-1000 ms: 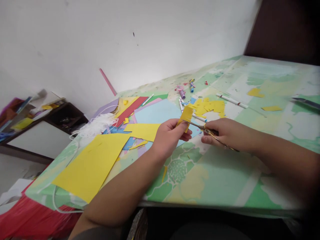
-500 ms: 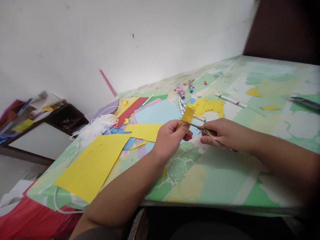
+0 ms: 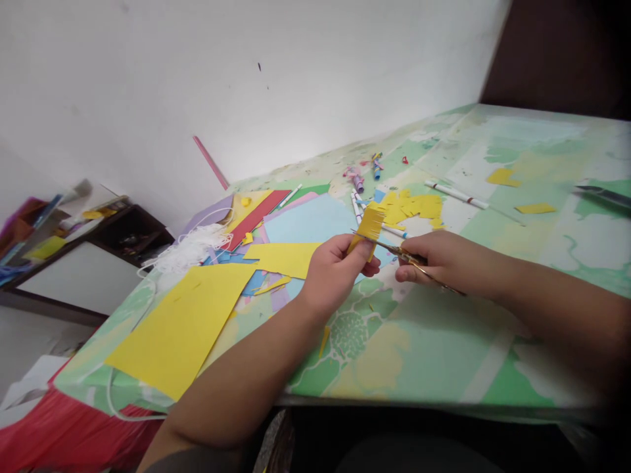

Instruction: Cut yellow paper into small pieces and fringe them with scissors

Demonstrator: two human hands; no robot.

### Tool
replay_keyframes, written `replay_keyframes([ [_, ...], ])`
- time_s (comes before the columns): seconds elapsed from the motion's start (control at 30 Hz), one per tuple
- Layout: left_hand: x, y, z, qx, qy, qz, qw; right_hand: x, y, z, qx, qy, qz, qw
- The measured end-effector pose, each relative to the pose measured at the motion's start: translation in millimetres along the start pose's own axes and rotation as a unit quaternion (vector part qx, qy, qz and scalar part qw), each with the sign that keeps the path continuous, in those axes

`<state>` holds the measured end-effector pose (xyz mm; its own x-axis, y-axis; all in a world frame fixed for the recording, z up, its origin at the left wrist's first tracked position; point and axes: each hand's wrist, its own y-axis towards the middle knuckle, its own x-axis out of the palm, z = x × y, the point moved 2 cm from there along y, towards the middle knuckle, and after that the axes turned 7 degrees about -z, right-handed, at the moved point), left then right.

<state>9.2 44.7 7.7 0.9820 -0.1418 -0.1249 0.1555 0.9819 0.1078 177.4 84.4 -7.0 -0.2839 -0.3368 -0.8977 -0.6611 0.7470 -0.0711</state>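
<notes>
Pinched between the thumb and fingers of my left hand (image 3: 336, 263) is a small yellow paper strip (image 3: 371, 223), its right edge cut into a fringe. My right hand (image 3: 438, 257) grips gold-handled scissors (image 3: 410, 257), the blades pointing left across the strip. Just behind lies a pile of fringed yellow paper pieces (image 3: 411, 207). Left of my hands rest a yellow paper strip (image 3: 286, 257) and a large yellow sheet (image 3: 182, 325).
Markers (image 3: 456, 195) and small rolled paper figures (image 3: 357, 180) lie farther back on the patterned tablecloth (image 3: 434, 348). White string (image 3: 197, 246), a red paper strip (image 3: 259, 217) and light blue paper (image 3: 310, 223) are at left. A dark blade-like object (image 3: 604, 197) sits right.
The scissors and both hands stay almost in place, with the blades still at the fringed strip. The view has shifted very slightly.
</notes>
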Motion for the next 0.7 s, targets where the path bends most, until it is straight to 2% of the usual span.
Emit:
replay_keyframes([
  [0.27,0.3,-1.6,1.4,-0.002,-0.007,-0.006,1.000,-1.5,0.8,0.3,0.017,-0.007,0.011,1.000],
  [0.53,-1.6,-0.2,1.2,0.007,-0.027,0.021,0.999,-1.0,-2.1,1.0,0.008,-0.019,0.027,0.999],
  [0.7,-1.3,0.4,-0.9,0.006,-0.022,0.000,1.000,0.0,-2.5,1.0,0.004,-0.020,0.016,1.000],
])
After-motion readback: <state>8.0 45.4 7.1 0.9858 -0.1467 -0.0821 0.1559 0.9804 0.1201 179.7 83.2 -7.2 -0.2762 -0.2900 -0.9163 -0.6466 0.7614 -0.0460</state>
